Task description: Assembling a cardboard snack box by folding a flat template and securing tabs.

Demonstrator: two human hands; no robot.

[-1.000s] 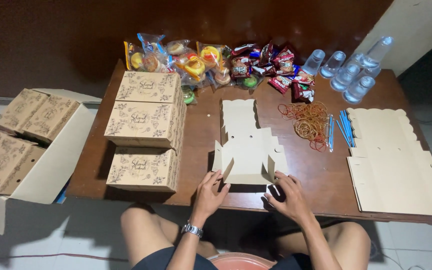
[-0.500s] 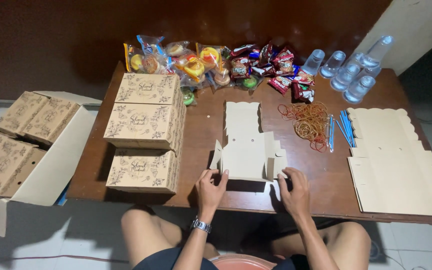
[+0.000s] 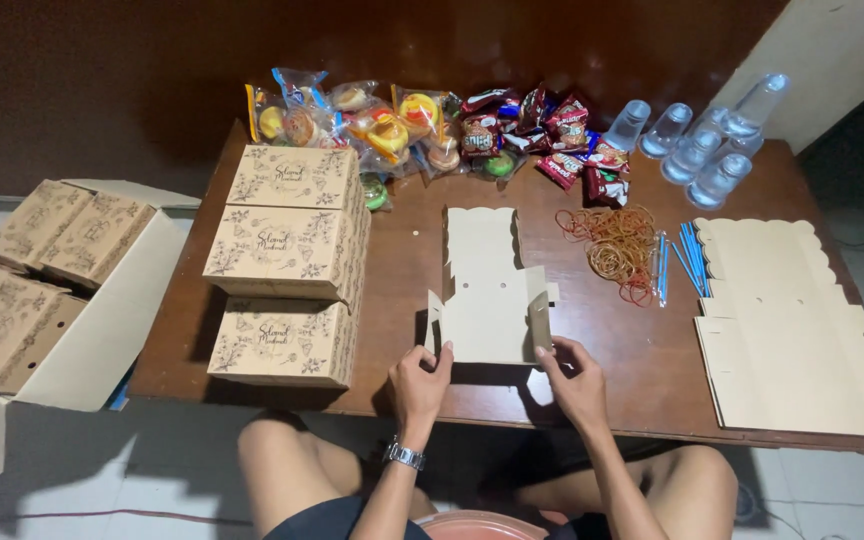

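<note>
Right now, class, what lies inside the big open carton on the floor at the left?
The carton holds printed boxes, closed and packed side by side. Anything beneath them is hidden.

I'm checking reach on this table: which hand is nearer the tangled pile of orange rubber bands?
Right. The right hand grips the half-folded beige cardboard box just below-left of the rubber bands; the left hand is at the box's far side.

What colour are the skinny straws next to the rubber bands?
The thin plastic straws are blue, clearest in the head view.
</note>
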